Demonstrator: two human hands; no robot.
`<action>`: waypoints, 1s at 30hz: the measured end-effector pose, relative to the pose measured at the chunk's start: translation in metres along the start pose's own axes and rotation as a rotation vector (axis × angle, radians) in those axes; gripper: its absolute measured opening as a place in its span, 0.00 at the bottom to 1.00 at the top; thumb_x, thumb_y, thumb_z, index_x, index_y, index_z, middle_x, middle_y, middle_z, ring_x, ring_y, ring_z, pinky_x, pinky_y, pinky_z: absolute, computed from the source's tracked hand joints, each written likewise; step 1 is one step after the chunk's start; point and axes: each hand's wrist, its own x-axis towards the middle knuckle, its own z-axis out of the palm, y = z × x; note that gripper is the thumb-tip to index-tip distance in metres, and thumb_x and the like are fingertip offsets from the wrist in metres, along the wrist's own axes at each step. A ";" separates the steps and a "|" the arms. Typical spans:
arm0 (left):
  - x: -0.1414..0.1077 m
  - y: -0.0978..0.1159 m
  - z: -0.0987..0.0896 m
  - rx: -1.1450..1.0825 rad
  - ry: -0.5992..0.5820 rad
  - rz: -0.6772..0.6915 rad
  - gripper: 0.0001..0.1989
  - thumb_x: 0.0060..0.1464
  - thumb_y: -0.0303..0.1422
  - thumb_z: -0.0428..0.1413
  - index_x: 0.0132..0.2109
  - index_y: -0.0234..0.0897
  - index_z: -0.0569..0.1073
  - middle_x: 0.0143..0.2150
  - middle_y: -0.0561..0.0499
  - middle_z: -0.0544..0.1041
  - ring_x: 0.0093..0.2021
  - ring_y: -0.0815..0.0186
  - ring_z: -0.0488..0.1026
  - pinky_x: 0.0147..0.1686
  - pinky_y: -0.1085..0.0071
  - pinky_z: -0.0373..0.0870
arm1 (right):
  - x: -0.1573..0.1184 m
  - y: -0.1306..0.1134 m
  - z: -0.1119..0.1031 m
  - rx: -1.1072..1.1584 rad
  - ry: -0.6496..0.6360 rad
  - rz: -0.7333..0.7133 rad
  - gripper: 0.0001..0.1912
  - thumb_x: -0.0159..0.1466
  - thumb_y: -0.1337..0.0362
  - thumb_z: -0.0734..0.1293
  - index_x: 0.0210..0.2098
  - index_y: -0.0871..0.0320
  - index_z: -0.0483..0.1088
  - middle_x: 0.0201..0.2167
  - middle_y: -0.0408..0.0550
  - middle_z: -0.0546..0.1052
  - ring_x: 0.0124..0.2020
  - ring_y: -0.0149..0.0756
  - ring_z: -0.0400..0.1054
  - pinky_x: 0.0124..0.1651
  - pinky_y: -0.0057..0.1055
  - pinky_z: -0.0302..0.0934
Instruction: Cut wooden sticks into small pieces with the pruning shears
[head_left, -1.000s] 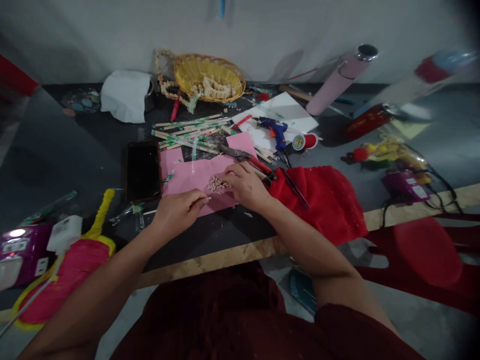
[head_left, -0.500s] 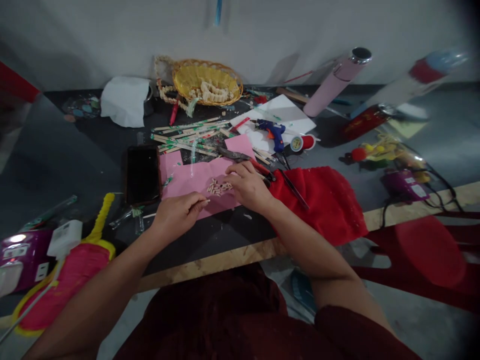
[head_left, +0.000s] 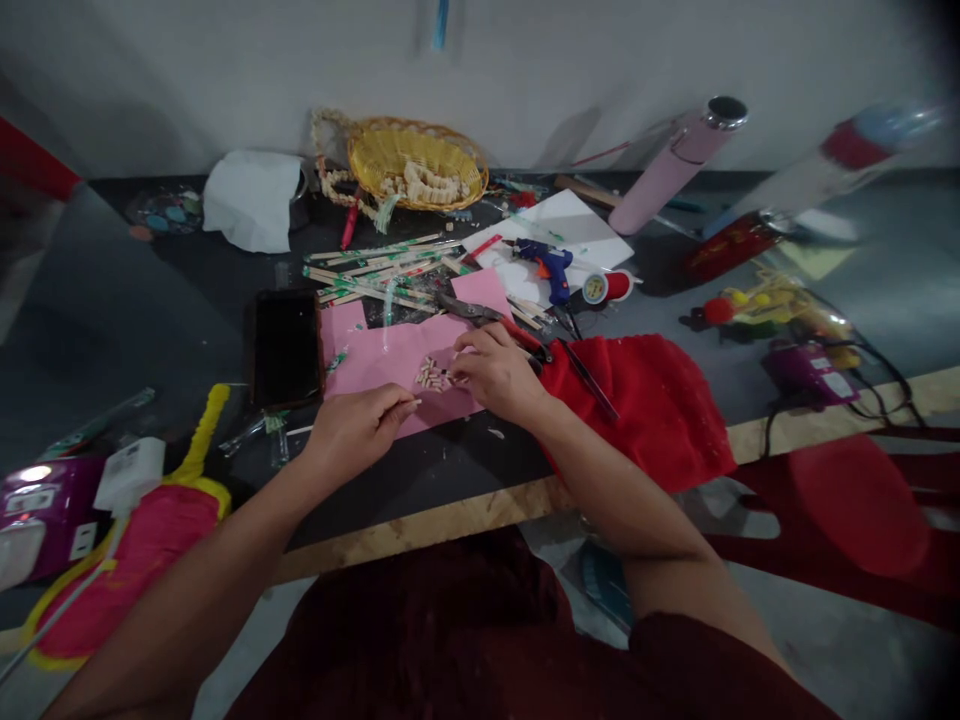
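Note:
A pile of short pale wooden stick pieces (head_left: 430,376) lies on a sheet of pink paper (head_left: 375,362). My left hand (head_left: 352,425), left of the pile, pinches one small stick piece (head_left: 415,402) between thumb and forefinger. At the pile's right edge is my right hand (head_left: 499,375), fingers bent and tips close together at the pieces; whatever is between them is too small to make out. Just beyond it lie red-handled pliers (head_left: 472,310), partly hidden by the hand. To its right, a dark pointed tool (head_left: 590,380) rests on red cloth (head_left: 645,410).
Printed wooden chopsticks (head_left: 382,270) lie behind the paper, near a blue glue gun (head_left: 551,268) and a red thread spool (head_left: 616,286). A phone (head_left: 286,348) is at left. Farther back stand a yellow basket (head_left: 375,150) and a pink flask (head_left: 671,175). A wooden edge (head_left: 427,522) borders the table.
My right hand's fingertips have shifted slightly among the stick pieces at the pile's right side. My left hand keeps its pinch in nearly the same place.

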 end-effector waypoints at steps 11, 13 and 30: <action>0.001 0.002 -0.001 -0.006 -0.019 -0.021 0.15 0.63 0.41 0.47 0.43 0.42 0.76 0.35 0.53 0.81 0.34 0.65 0.77 0.30 0.73 0.61 | 0.001 -0.003 0.001 -0.019 0.014 0.030 0.10 0.66 0.64 0.63 0.35 0.57 0.76 0.42 0.50 0.75 0.45 0.42 0.60 0.49 0.41 0.60; 0.000 0.002 0.000 -0.010 -0.012 -0.016 0.15 0.63 0.41 0.47 0.43 0.42 0.76 0.36 0.53 0.81 0.34 0.65 0.77 0.30 0.73 0.61 | 0.002 -0.005 0.003 -0.029 0.006 0.040 0.10 0.65 0.65 0.62 0.34 0.58 0.76 0.41 0.51 0.76 0.44 0.42 0.60 0.49 0.41 0.60; 0.001 0.002 0.000 0.017 -0.001 -0.004 0.14 0.63 0.41 0.47 0.43 0.42 0.75 0.36 0.53 0.81 0.35 0.65 0.78 0.30 0.73 0.62 | 0.004 -0.007 0.003 -0.035 -0.059 0.075 0.09 0.66 0.67 0.60 0.37 0.59 0.72 0.44 0.54 0.75 0.45 0.44 0.62 0.51 0.43 0.58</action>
